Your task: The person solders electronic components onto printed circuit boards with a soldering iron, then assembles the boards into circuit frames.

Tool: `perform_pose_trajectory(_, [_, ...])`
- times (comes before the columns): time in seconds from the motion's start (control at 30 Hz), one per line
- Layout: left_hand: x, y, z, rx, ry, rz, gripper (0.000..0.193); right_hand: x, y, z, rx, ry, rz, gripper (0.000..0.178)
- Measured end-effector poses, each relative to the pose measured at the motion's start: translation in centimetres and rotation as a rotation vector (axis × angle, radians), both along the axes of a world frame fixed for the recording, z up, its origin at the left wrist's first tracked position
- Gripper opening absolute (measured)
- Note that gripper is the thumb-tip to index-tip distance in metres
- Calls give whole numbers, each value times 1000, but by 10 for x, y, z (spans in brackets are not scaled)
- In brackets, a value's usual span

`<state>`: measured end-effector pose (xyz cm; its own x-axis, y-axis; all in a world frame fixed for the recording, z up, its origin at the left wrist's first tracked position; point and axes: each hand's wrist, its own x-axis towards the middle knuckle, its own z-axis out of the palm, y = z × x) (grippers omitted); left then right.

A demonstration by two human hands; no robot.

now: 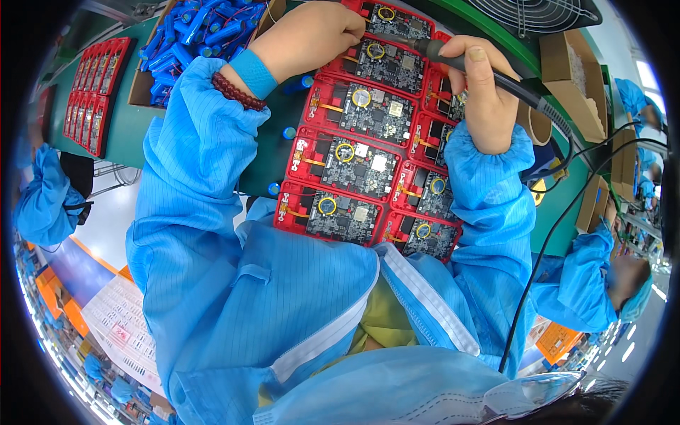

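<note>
Two columns of red plastic housings (291,157) lie in front of me, each with a dark circuit board (360,170) inside. The boards carry round yellow-ringed parts and orange flat cables. My right hand (489,92) grips a soldering iron (452,59), its metal tip pointing left over the upper boards. My left hand (308,39), with a blue wrist strap (253,74) at its wrist, reaches to the left edge of an upper housing. Its fingertips are pinched together beside the iron's tip; what they hold is too small to make out.
A cardboard box of blue cylindrical batteries (202,35) stands at the upper left; more red housings (95,95) lie beyond it. Loose blue cells (289,133) stick out beside the near housings. At right are a black fan grille (531,14), an open carton (577,85) and black cables (545,258).
</note>
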<state>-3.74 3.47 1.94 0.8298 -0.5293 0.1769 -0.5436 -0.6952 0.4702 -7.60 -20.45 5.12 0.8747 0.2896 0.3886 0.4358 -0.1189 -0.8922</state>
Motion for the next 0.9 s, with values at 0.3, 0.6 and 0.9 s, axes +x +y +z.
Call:
perform_pose_trajectory(0.3, [-6, -4, -3, -43, -48, 47, 12, -20, -15, 16, 53, -36, -51, 29])
perform_pose_trajectory(0.6, [-40, -4, 21, 75, -458, 233, 10, -51, -32, 30, 107, -131, -159, 40])
perform_pose_trajectory(0.9, [-41, 93, 47, 401, -430, 262, 21, -70, -50, 38, 118, -206, -75, 43])
